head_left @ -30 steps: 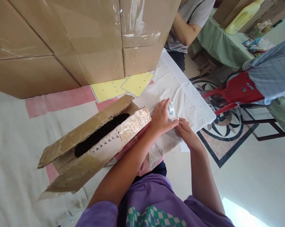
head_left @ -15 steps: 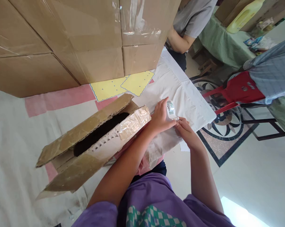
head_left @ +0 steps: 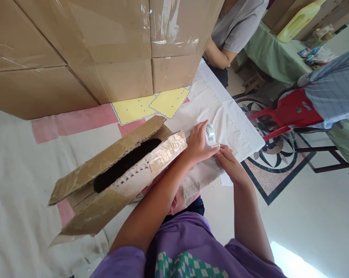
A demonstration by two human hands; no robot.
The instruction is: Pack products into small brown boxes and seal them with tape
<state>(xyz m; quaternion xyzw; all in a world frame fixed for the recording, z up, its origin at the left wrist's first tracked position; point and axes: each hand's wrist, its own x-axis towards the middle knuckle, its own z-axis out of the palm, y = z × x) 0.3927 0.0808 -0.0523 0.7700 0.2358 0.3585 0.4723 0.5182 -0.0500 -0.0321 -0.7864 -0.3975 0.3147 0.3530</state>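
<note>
My left hand (head_left: 198, 142) is closed around a small white tape dispenser (head_left: 210, 135) with a roll of clear tape in it. At the cutter end of the dispenser, the fingers of my right hand (head_left: 225, 158) are pinched together, close against my left thumb. They seem to grip the tape's end, but the strip itself is too small to see. Left of my hands, beside my left forearm, lies a worn cardboard box (head_left: 125, 170), open along its top with a dark inside.
Large taped cartons (head_left: 105, 46) stand along the table's far side. Yellow scalloped sheets (head_left: 170, 102) lie at their foot. The white-covered table's corner (head_left: 258, 144) is to the right. Beyond it are a red chair (head_left: 298, 108) with a seated person and another person's arm (head_left: 220, 54).
The view has shifted slightly, and the open box appears a little further right. Both hands keep the same hold at the dispenser, with hardly any movement.
</note>
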